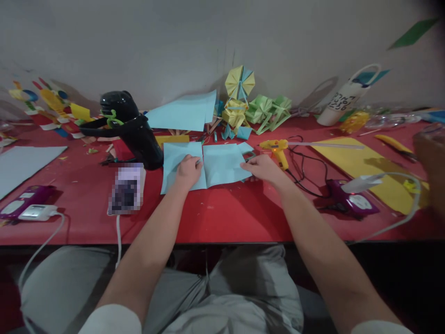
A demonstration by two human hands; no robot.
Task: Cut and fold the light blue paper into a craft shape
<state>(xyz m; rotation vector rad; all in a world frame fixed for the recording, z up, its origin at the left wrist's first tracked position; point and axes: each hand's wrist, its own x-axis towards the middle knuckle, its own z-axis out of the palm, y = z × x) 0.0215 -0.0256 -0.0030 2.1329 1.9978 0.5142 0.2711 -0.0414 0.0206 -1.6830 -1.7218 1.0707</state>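
Observation:
Two pieces of light blue paper lie side by side on the red tabletop, a left piece (171,160) and a right piece (222,162), with a narrow gap between them. My left hand (189,170) rests on the left piece near that gap, its fingers curled; a small dark thing shows at the fingertips, too small to name. With thumb and fingers my right hand (259,167) pinches the right edge of the right piece. Behind that edge, scissor handles (248,156) are partly covered by paper. A yellow glue gun (280,152) lies just beyond my right hand.
A black tumbler (139,139) and a phone (127,189) are at left. Folded paper flowers (239,99) and blue sheets (184,111) sit behind. At right are yellow paper (368,169), a purple power strip (352,199), cables, a cutter (396,144) and a white bottle (339,104).

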